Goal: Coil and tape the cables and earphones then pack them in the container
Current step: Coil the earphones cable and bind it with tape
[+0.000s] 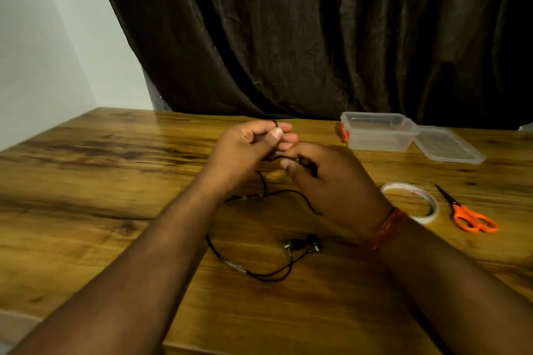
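Note:
Black wired earphones [301, 245] lie on the wooden table [86, 181], their two buds near my right wrist and the thin cord looping under my forearms. My left hand [245, 147] pinches the plug end of the cord between thumb and fingers above the table. Close beside it, my right hand [326, 179] grips another stretch of the same cord. A clear plastic container [377, 132] stands open at the back right, with its lid [450, 144] lying flat next to it. The roll of white tape [415, 202] rests just right of my right wrist.
Orange-handled scissors [467, 215] lie right of the tape. A dark curtain [317, 37] hangs behind the table's far edge, and a white wall [43, 52] stands at the left.

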